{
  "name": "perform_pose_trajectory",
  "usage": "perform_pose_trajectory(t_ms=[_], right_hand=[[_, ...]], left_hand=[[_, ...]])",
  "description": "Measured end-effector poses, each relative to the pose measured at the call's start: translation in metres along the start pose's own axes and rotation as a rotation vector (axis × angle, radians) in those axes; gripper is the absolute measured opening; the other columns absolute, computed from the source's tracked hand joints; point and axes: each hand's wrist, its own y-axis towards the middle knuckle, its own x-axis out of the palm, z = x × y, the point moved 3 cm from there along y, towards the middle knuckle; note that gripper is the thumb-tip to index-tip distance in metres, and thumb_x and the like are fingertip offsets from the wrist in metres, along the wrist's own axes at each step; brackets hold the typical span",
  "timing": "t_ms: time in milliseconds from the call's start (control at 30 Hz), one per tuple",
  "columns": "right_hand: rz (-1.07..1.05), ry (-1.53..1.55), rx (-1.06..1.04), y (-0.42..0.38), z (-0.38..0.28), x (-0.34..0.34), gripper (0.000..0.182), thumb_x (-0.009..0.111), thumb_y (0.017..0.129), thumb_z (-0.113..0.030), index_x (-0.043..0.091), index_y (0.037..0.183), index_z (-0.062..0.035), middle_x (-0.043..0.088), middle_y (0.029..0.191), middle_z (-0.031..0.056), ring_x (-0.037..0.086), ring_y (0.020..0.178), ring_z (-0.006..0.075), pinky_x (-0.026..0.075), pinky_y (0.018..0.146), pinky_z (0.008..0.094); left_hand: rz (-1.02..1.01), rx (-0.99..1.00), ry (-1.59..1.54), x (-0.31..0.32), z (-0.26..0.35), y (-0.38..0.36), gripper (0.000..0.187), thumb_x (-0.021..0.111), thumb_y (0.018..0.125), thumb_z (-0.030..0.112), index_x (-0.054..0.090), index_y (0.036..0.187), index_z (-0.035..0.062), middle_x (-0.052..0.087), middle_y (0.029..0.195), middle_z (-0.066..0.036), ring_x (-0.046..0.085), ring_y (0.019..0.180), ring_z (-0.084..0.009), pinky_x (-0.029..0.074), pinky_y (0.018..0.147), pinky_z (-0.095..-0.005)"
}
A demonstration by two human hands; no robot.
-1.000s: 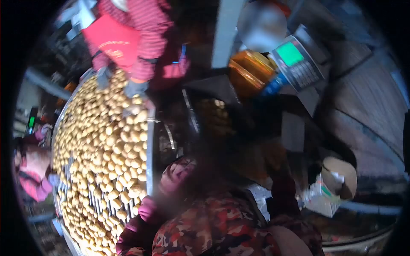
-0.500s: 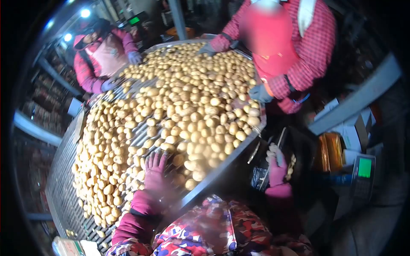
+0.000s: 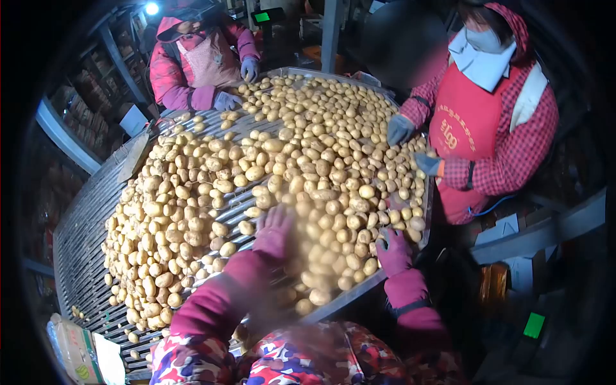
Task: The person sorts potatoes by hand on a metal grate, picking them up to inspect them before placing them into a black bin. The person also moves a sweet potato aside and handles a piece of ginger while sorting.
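Observation:
A broad heap of potatoes (image 3: 308,154) covers much of a slatted metal table (image 3: 83,237). My left hand (image 3: 274,232), in a pinkish-purple glove, lies on the slats and potatoes near the middle, fingers stretched out and slightly blurred. Nothing shows in its grasp. At the table's near right edge, my right hand (image 3: 393,251) wears a similar glove. Its fingers are apart and touch potatoes by the rim; whether a potato sits under the palm is hidden. A blurred patch hazes the potatoes between my hands.
One co-worker (image 3: 199,64) stands at the far left, gloved hands at the potatoes. Another in a red apron (image 3: 465,119) works on the right, both gloves by the rim. A metal beam (image 3: 545,231), a green-lit display (image 3: 534,325) and a printed bag (image 3: 74,353) are nearby.
My right hand has come up from the dark area beside the table onto the potatoes at the edge. My left hand has slid right. The view has shifted, and the red-aproned co-worker's hands have moved closer together.

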Motion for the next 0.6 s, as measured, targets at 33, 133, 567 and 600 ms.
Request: perform_pose_trajectory(t_ms=[33,133,567,600], right_hand=[[0.005,-0.005,-0.019,0.003,0.001,0.0,0.04,0.072,0.082,-0.024,0.063,0.119,-0.0109,0.06,0.115,0.0173,0.062,0.1,0.0396,0.053,0.084,0.0468],[0.04,-0.02,-0.01,-0.001,-0.001,-0.001,0.039,0.072,0.083,-0.023,0.063,0.119,-0.0079,0.06,0.115,0.0175,0.063,0.101,0.0374,0.053,0.085,0.0455],[0.034,-0.066,-0.019,-0.003,0.002,-0.002,0.04,0.072,0.084,-0.022,0.063,0.121,-0.0101,0.061,0.113,0.0159,0.061,0.106,0.0368,0.051,0.089,0.0446],[0.023,-0.057,-0.023,-0.004,0.002,0.002,0.041,0.072,0.084,-0.022,0.063,0.122,-0.0095,0.061,0.113,0.0165,0.061,0.105,0.0368,0.051,0.089,0.0446]], left_hand=[[0.044,0.03,-0.057,0.008,0.001,0.018,0.085,0.07,0.081,0.036,0.03,0.151,0.0083,0.031,0.154,-0.022,0.03,0.143,-0.0411,0.022,0.117,-0.0556],[-0.041,-0.043,-0.095,-0.005,0.022,0.066,0.085,0.069,0.08,0.033,0.029,0.152,0.0115,0.03,0.155,-0.022,0.03,0.142,-0.0444,0.027,0.116,-0.0542],[0.417,0.008,0.004,-0.088,-0.092,0.073,0.028,0.078,0.068,0.031,0.072,0.09,0.0139,0.07,0.084,-0.012,0.069,0.084,-0.0289,0.055,0.072,-0.044],[0.071,-0.237,0.173,-0.097,-0.115,0.066,0.043,0.078,0.071,0.032,0.068,0.108,0.0138,0.069,0.103,-0.013,0.066,0.099,-0.0316,0.052,0.083,-0.0473]])
